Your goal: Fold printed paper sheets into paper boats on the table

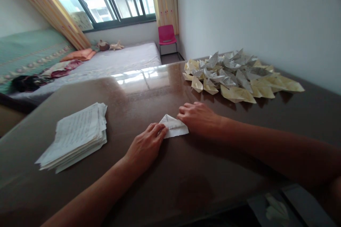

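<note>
A small sheet of printed paper [174, 127], folded to a peak at the top with a flat strip along the bottom, lies on the brown table between my hands. The thumb and fingers of my left hand [146, 143] close on its left side. At the paper's right edge, my right hand [198, 117] is curled, knuckles up, fingers pressed on the edge; its fingertips are partly hidden. Left of my hands sits a stack of printed sheets [80, 131]. Many folded paper boats [231, 74], white and yellowish, are heaped at the back right.
The glossy brown table [144, 95] reaches toward a bed [133, 55] with pillows and clothes. A pink chair [167, 35] stands beyond it near the window. A white wall [255, 14] runs along the right side.
</note>
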Motion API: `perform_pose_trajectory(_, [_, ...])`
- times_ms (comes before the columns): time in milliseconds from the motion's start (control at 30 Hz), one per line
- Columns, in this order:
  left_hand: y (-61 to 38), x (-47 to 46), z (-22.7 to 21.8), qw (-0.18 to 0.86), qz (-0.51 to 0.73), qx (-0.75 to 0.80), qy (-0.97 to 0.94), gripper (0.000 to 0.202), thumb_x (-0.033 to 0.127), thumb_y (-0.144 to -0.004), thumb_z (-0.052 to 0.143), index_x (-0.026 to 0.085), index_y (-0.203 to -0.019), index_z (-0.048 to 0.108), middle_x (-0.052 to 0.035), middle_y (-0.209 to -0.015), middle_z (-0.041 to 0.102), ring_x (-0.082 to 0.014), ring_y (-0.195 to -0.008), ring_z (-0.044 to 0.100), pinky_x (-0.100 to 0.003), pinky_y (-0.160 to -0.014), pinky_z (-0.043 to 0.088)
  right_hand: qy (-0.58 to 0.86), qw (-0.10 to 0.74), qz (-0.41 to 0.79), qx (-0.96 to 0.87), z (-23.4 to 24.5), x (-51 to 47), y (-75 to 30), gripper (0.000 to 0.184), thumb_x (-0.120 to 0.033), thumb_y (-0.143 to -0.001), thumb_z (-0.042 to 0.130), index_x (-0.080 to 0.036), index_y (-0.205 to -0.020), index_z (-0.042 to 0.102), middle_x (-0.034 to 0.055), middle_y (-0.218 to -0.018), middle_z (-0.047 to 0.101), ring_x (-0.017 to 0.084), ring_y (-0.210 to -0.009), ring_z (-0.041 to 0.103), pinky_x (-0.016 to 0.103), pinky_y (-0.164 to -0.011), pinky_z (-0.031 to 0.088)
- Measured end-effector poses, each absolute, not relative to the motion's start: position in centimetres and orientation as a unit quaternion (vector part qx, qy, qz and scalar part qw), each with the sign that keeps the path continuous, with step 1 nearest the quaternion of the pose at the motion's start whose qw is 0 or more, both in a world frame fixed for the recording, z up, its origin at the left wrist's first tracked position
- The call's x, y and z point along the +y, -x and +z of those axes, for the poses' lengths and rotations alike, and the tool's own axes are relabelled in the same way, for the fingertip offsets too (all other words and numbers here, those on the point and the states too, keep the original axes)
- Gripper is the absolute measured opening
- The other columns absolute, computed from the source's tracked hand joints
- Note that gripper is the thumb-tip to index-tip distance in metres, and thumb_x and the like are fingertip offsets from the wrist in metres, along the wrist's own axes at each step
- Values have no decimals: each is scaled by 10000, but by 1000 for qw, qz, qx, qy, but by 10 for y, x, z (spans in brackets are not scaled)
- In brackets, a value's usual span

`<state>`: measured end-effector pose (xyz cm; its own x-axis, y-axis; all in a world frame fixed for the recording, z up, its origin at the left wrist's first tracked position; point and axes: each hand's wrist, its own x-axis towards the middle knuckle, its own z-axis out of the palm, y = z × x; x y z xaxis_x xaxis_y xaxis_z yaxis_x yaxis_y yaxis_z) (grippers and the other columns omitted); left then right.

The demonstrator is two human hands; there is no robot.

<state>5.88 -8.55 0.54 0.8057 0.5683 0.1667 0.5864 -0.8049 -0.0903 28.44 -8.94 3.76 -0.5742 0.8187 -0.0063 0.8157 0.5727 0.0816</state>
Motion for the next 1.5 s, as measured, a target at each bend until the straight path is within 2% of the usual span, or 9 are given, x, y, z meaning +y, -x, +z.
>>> perform_pose_trajectory(167, [-59,-86,4,77,-57,-304,948,371,101,-883,446,138,-1237,548,-108,-1212,596,-235,-1115,531,-349,-907,543,-430,-15,19,903,17,-71,-289,376,-193,-926,470,-231,-1299,491,90,-1153,554,213,-1019,520,306,-741,414])
perform_pose_trajectory(267, [-58,-86,2,88,-58,-291,951,434,95,-888,428,136,-1314,497,-110,-1305,554,-235,-1162,507,-360,-954,520,-423,-9,44,905,9,-73,-286,380,-210,-950,431,-208,-1330,453,105,-1161,542,226,-1036,498,329,-747,408])
perform_pose_trajectory(433, [-60,-88,4,95,-59,-283,953,431,94,-896,396,147,-1305,522,-112,-1353,530,-236,-1194,497,-370,-979,503,-425,-13,87,901,4,-81,-278,362,-212,-975,375,-161,-1328,438,120,-1132,559,238,-1015,479,361,-739,387])
perform_pose_trajectory(800, [-63,-86,2,97,-29,-288,952,431,123,-896,451,177,-1319,514,-59,-1363,544,-252,-1191,505,-380,-927,516,-406,-13,113,907,3,-90,-277,319,-149,-965,354,-120,-1248,498,125,-1129,581,247,-1016,482,394,-771,385])
perform_pose_trajectory(933, [-63,-86,6,99,-27,-286,953,427,122,-886,473,189,-1305,527,-64,-1349,553,-245,-1170,514,-368,-907,524,-413,-13,128,902,1,-96,-273,354,-101,-943,348,-90,-1270,484,154,-1229,549,262,-1060,480,450,-833,400])
perform_pose_trajectory(1033, [-63,-85,9,95,-21,-289,953,434,130,-886,487,219,-1309,521,-46,-1346,554,-230,-1138,524,-356,-881,537,-430,6,113,895,9,-97,-270,300,-101,-930,376,-106,-1172,554,157,-1220,560,269,-1062,499,450,-838,414])
perform_pose_trajectory(1167, [-61,-83,9,87,-28,-296,951,416,163,-915,450,266,-1313,513,-10,-1326,568,-210,-1080,535,-328,-808,555,-484,9,26,874,23,-89,-275,194,-207,-950,423,-153,-1019,597,114,-1038,627,233,-952,575,335,-719,439])
perform_pose_trajectory(1300, [-59,-78,5,82,-52,-305,947,393,190,-924,420,308,-1278,542,8,-1257,606,-210,-1034,547,-318,-710,553,-524,-34,-37,850,23,-78,-281,318,-460,-919,487,-175,-1027,575,99,-1051,632,217,-933,602,280,-686,428])
perform_pose_trajectory(1500, [-55,-74,-2,62,-100,-295,948,331,218,-919,425,304,-1192,593,4,-1147,638,-190,-966,566,-306,-701,524,-550,-64,-144,820,14,-67,-283,302,-492,-807,614,-205,-900,597,39,-936,671,179,-815,609,239,-581,346])
